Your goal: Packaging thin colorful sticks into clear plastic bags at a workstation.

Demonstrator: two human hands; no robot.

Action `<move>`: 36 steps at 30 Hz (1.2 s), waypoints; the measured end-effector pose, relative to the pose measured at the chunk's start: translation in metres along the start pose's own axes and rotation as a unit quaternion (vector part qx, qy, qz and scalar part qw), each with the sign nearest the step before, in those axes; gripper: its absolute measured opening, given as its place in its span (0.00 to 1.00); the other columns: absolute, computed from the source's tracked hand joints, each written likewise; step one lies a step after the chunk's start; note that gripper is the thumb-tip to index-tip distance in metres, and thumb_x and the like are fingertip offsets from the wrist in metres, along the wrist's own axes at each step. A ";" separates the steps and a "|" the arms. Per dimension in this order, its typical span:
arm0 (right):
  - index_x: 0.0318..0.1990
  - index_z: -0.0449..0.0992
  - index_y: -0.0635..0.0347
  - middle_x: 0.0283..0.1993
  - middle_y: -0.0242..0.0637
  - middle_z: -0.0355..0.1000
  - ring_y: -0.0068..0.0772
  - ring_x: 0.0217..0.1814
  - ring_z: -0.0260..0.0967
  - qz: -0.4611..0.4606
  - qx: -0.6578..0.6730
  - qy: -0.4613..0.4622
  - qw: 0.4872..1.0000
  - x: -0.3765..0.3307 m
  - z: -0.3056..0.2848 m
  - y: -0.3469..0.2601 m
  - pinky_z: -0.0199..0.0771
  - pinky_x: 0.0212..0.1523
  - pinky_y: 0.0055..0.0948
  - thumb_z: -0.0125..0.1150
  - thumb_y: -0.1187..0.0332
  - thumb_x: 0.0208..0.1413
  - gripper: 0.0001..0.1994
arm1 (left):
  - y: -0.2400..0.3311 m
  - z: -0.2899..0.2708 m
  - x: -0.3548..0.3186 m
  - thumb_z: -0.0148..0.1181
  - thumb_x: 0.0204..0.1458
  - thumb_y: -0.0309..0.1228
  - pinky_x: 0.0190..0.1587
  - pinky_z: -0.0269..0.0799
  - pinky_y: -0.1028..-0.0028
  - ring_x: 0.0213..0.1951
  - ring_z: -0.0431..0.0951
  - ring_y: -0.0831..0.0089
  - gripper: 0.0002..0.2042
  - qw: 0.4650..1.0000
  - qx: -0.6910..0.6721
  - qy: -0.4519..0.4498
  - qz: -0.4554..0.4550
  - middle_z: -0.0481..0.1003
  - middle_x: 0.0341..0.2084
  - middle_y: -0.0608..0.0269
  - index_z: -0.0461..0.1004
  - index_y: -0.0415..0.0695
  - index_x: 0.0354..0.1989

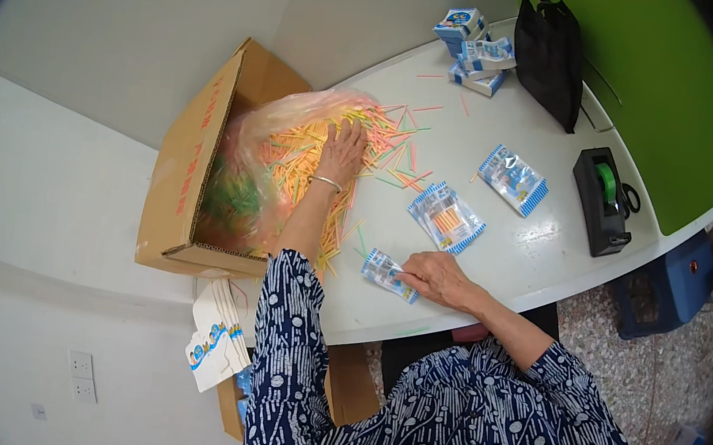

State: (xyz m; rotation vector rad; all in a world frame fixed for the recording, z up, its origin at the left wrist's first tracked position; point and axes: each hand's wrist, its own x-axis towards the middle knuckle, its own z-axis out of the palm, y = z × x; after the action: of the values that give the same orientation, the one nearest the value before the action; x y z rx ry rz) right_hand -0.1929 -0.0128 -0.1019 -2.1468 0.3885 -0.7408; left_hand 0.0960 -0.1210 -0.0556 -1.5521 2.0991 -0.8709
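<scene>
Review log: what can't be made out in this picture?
Head view: what lies under the left hand, hidden by the hand.
Head view: part of the small packet, covered by the right hand.
Head view: floor of the large carton, behind plastic bag and sticks.
Head view: part of the blue stool, hidden by the tabletop.

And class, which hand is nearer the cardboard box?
Left. The left hand is on coloured sticks beside the cardboard box; the right hand is farther right, holding a small packet.
</scene>
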 end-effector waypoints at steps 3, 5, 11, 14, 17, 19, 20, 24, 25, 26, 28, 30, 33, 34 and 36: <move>0.25 0.72 0.62 0.26 0.42 0.69 0.45 0.29 0.68 -0.005 -0.010 -0.003 1.000 0.002 0.000 -0.001 0.66 0.30 0.39 0.56 0.62 0.54 0.12 | 0.000 0.010 0.005 0.46 0.53 0.31 0.58 0.54 0.52 0.59 0.58 0.56 0.21 1.000 0.001 0.004 0.000 0.59 0.58 0.51 0.60 0.39 0.56; 0.26 0.72 0.62 0.27 0.43 0.69 0.45 0.32 0.69 0.012 -0.011 -0.023 1.000 0.003 0.000 -0.004 0.67 0.34 0.40 0.56 0.62 0.54 0.12 | -0.001 0.017 0.004 0.46 0.53 0.31 0.58 0.55 0.53 0.59 0.59 0.56 0.20 1.000 0.008 0.014 -0.005 0.60 0.57 0.51 0.62 0.38 0.55; 0.25 0.72 0.61 0.26 0.42 0.69 0.46 0.31 0.69 0.017 -0.013 -0.019 1.000 0.003 -0.002 0.001 0.67 0.32 0.40 0.56 0.62 0.54 0.12 | 0.002 0.008 0.004 0.51 0.46 0.27 0.48 0.61 0.63 0.43 0.68 0.60 0.10 0.991 -0.119 0.062 -0.023 0.68 0.36 0.55 0.68 0.41 0.38; 0.23 0.71 0.62 0.25 0.42 0.68 0.46 0.28 0.68 -0.004 -0.016 -0.003 1.000 0.004 0.002 0.001 0.65 0.29 0.40 0.55 0.61 0.54 0.14 | -0.007 0.011 -0.008 0.52 0.42 0.26 0.43 0.63 0.63 0.35 0.68 0.60 0.09 0.980 -0.146 0.133 -0.026 0.66 0.28 0.57 0.66 0.42 0.34; 0.23 0.71 0.61 0.24 0.42 0.68 0.46 0.28 0.68 -0.005 -0.011 0.006 1.000 0.005 0.003 0.001 0.65 0.29 0.40 0.56 0.61 0.54 0.14 | -0.007 0.010 -0.017 0.52 0.43 0.25 0.43 0.63 0.63 0.36 0.68 0.57 0.09 0.966 -0.214 0.125 -0.066 0.67 0.29 0.53 0.65 0.41 0.34; 0.22 0.71 0.62 0.25 0.42 0.68 0.47 0.28 0.67 -0.008 -0.008 0.007 1.000 0.005 0.002 -0.001 0.64 0.29 0.40 0.56 0.61 0.54 0.14 | -0.004 0.009 -0.023 0.49 0.47 0.25 0.42 0.64 0.59 0.37 0.70 0.54 0.08 0.929 -0.287 0.175 -0.154 0.69 0.32 0.49 0.64 0.39 0.37; 0.22 0.71 0.62 0.25 0.43 0.69 0.48 0.28 0.67 -0.007 -0.006 0.009 1.000 0.005 0.001 -0.001 0.64 0.29 0.40 0.56 0.61 0.54 0.15 | -0.004 0.004 -0.022 0.49 0.47 0.25 0.42 0.64 0.59 0.37 0.70 0.54 0.08 0.929 -0.286 0.177 -0.155 0.69 0.32 0.49 0.64 0.39 0.37; 0.22 0.69 0.65 0.22 0.41 0.66 0.38 0.24 0.65 0.000 0.032 0.036 0.999 0.006 -0.002 -0.004 0.61 0.26 0.34 0.57 0.62 0.55 0.15 | -0.006 -0.013 -0.025 0.45 0.55 0.28 0.41 0.67 0.56 0.37 0.73 0.50 0.09 0.777 -0.519 0.125 -0.334 0.71 0.36 0.45 0.62 0.38 0.43; 0.22 0.69 0.65 0.20 0.39 0.64 0.33 0.22 0.61 0.057 0.096 0.043 0.993 0.006 -0.003 -0.006 0.59 0.24 0.33 0.57 0.62 0.55 0.16 | -0.007 -0.017 -0.028 0.45 0.57 0.29 0.41 0.70 0.56 0.37 0.74 0.51 0.10 0.703 -0.586 0.137 -0.378 0.72 0.37 0.45 0.61 0.39 0.45; 0.21 0.69 0.65 0.18 0.36 0.62 0.28 0.20 0.58 0.115 0.156 0.051 0.980 0.006 -0.005 -0.007 0.57 0.23 0.32 0.57 0.62 0.55 0.16 | -0.004 -0.023 -0.029 0.45 0.57 0.29 0.41 0.70 0.56 0.37 0.74 0.51 0.10 0.703 -0.584 0.141 -0.380 0.72 0.37 0.45 0.61 0.39 0.45; 0.22 0.69 0.64 0.18 0.32 0.59 0.23 0.21 0.54 0.127 0.196 0.138 0.962 0.016 -0.004 -0.009 0.54 0.22 0.29 0.56 0.62 0.56 0.16 | 0.009 -0.031 -0.038 0.44 0.59 0.29 0.44 0.72 0.59 0.39 0.75 0.54 0.10 0.306 -0.848 0.166 -0.400 0.72 0.38 0.45 0.60 0.37 0.46; 0.35 0.76 0.60 0.27 0.21 0.67 0.16 0.28 0.59 0.196 0.331 0.188 0.904 0.028 -0.010 -0.018 0.58 0.30 0.19 0.56 0.64 0.57 0.09 | 0.015 -0.034 -0.057 0.43 0.60 0.29 0.45 0.73 0.59 0.40 0.75 0.56 0.10 0.232 -0.884 0.157 -0.375 0.72 0.38 0.45 0.61 0.35 0.45; 0.40 0.74 0.59 0.34 0.26 0.71 0.17 0.35 0.63 0.255 0.504 0.300 0.769 0.061 -0.005 0.011 0.60 0.37 0.17 0.55 0.64 0.59 0.09 | 0.042 -0.055 -0.056 0.39 0.61 0.28 0.48 0.73 0.57 0.39 0.75 0.55 0.11 0.097 -0.928 0.157 -0.324 0.72 0.38 0.42 0.63 0.30 0.42; 0.40 0.74 0.59 0.34 0.26 0.71 0.17 0.35 0.63 0.259 0.502 0.300 0.768 0.069 -0.005 0.015 0.60 0.37 0.17 0.55 0.64 0.59 0.09 | 0.050 -0.064 -0.055 0.40 0.61 0.28 0.48 0.73 0.58 0.40 0.75 0.56 0.11 0.100 -0.933 0.146 -0.315 0.72 0.38 0.43 0.63 0.31 0.41; 0.44 0.71 0.60 0.40 0.32 0.72 0.22 0.42 0.66 0.252 0.648 0.376 0.613 0.093 -0.004 -0.002 0.62 0.45 0.20 0.54 0.63 0.59 0.11 | 0.061 -0.069 -0.066 0.42 0.61 0.30 0.49 0.72 0.60 0.42 0.75 0.58 0.11 0.116 -0.947 0.135 -0.267 0.73 0.38 0.47 0.65 0.32 0.40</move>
State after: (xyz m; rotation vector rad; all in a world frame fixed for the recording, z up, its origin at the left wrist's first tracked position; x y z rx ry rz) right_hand -0.1226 -0.0605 -0.0630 -0.2321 0.5795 -1.0595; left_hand 0.0303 -0.0293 -0.0502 0.9083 -0.5819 -1.2246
